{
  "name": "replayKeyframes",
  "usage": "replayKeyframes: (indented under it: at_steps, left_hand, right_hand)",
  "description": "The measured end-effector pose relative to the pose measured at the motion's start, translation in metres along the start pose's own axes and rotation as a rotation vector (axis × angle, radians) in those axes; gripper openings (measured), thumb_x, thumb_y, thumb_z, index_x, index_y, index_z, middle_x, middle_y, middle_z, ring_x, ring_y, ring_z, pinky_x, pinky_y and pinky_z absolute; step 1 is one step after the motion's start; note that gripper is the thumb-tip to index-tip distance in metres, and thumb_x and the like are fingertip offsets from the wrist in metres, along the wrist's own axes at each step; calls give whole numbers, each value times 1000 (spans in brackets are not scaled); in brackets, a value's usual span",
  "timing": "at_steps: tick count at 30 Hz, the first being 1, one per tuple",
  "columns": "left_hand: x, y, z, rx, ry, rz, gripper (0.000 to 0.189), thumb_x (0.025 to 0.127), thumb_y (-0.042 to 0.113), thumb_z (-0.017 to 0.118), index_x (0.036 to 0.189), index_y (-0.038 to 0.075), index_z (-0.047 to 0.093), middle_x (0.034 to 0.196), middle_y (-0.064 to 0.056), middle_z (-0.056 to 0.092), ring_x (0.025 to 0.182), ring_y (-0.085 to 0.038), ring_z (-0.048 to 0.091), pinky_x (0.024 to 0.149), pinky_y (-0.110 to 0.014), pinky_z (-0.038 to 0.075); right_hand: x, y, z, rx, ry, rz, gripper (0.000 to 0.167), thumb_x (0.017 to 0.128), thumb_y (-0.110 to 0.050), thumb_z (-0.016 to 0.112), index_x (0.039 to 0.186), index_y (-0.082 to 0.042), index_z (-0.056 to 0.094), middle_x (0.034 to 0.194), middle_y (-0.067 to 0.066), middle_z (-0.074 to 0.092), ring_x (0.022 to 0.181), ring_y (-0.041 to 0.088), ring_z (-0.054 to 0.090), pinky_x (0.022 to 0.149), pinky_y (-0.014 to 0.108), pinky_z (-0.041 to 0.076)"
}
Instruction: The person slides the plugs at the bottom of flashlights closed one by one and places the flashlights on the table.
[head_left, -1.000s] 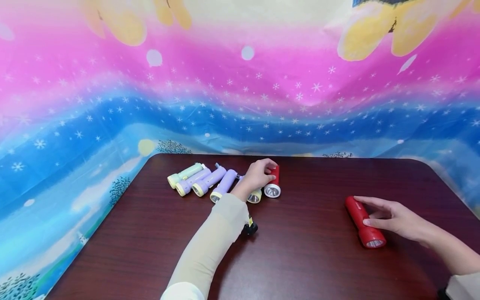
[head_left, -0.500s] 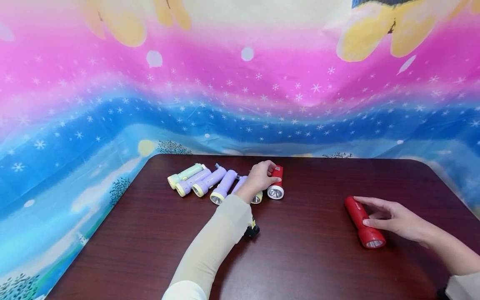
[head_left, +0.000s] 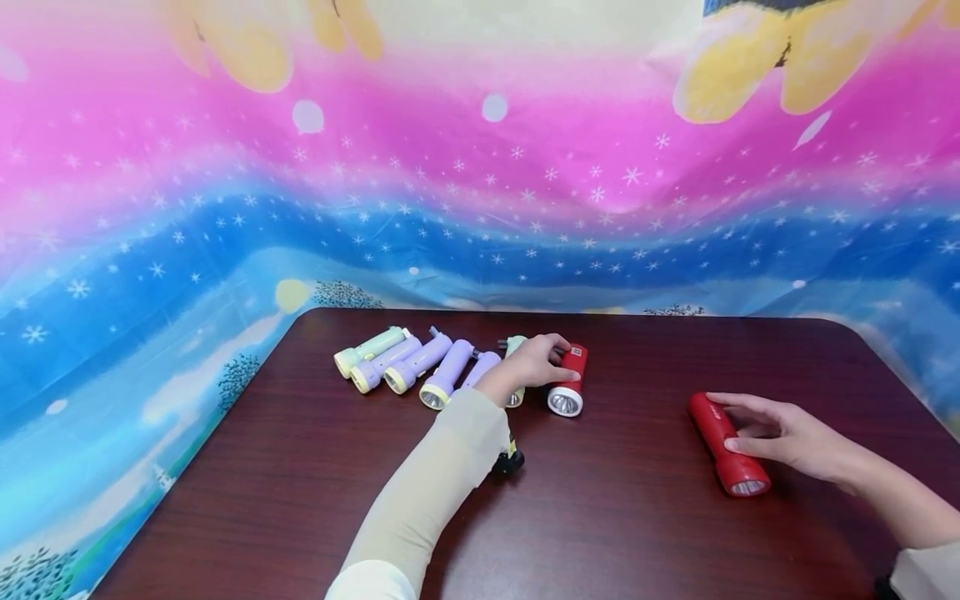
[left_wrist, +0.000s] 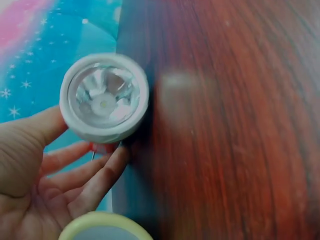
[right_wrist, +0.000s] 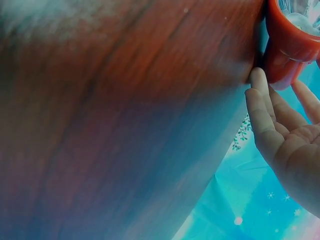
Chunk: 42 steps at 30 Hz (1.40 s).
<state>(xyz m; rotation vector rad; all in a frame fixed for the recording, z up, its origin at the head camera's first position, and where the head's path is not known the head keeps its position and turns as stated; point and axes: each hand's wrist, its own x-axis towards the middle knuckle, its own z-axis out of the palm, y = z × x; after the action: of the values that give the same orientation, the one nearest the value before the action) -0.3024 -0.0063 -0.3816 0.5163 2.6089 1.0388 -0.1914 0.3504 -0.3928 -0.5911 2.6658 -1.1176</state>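
Note:
My left hand (head_left: 536, 362) grips a red flashlight (head_left: 574, 367) with a white-rimmed head, lens toward me, at the table's back middle. In the left wrist view its silver reflector (left_wrist: 104, 97) faces the camera, thumb on one side and fingers behind. Over on the right, my right hand (head_left: 795, 433) holds an all-red flashlight (head_left: 720, 442) lying on the table, thumb near its neck and a finger at its tail end. The right wrist view shows that flashlight's red head (right_wrist: 292, 37) at the top corner, the fingers curving beside it.
Left of my left hand lies a slanted row of flashlights: a mint one (head_left: 371, 350), several purple ones (head_left: 450, 371) and another mint one (head_left: 514, 343), partly covered by that hand. All sit on the dark brown table (head_left: 600, 517). A patterned cloth (head_left: 480, 167) hangs behind.
My left hand has drawn the white-rimmed red flashlight right and slightly nearer, away from the row, exposing more of the mint flashlight beside it. My right hand and its flashlight stay put.

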Motion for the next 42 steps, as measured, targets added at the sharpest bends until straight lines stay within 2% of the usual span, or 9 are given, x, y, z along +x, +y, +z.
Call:
replayKeyframes:
  at_steps: [4, 12, 18, 24, 28, 33, 42]
  left_hand:
    - [-2, 2, 1, -44, -75, 39, 51, 89, 19, 75, 135, 8, 54, 128, -14, 64, 115, -22, 62, 90, -28, 55]
    - [-3, 3, -1, -75, -134, 52, 50, 89, 13, 74, 133, 8, 51, 125, -14, 63, 108, -19, 61, 85, -25, 55]
    - [-4, 1, -3, -61, -128, 46, 53, 86, 14, 76, 133, 9, 51, 115, -13, 64, 98, -18, 62, 78, -24, 56]
    - [-5, 2, -2, -31, -148, 11, 52, 88, 17, 75, 135, 6, 56, 120, -14, 64, 103, -18, 61, 81, -25, 57]
    - [-5, 3, 0, -12, -137, -7, 51, 87, 21, 76, 132, 4, 60, 121, -14, 66, 99, -17, 63, 79, -23, 56]
    - [-4, 4, 1, -31, -122, -42, 50, 86, 24, 78, 129, 3, 63, 121, -12, 67, 94, -15, 63, 75, -23, 57]
    - [-4, -1, 0, -69, -106, -7, 49, 87, 19, 77, 130, 1, 63, 120, -14, 68, 94, -15, 63, 74, -23, 57]
  right_hand:
    - [0, 0, 1, 8, -2, -5, 61, 92, -12, 68, 148, -4, 43, 135, 31, 53, 103, -18, 52, 74, 20, 55]
    - [0, -1, 0, 28, -18, 17, 62, 93, -13, 68, 149, -4, 41, 135, 35, 51, 102, -18, 53, 73, 21, 56]
    - [0, -2, -1, 28, -19, 28, 63, 93, -14, 68, 148, -2, 40, 135, 35, 51, 101, -19, 51, 73, 21, 56]
    - [0, -1, -1, 35, -24, 24, 63, 93, -14, 68, 148, -2, 40, 136, 36, 51, 102, -20, 51, 73, 21, 56]
    - [0, 0, -1, 36, -21, 16, 63, 93, -13, 68, 148, -2, 40, 136, 36, 50, 102, -20, 51, 74, 21, 56]
    - [0, 0, -1, 38, -26, 15, 62, 94, -13, 67, 149, -2, 40, 136, 35, 50, 101, -17, 53, 73, 22, 57]
    - [0, 0, -1, 23, -22, 29, 62, 93, -15, 68, 148, -3, 41, 137, 35, 50, 101, -19, 51, 74, 21, 56]
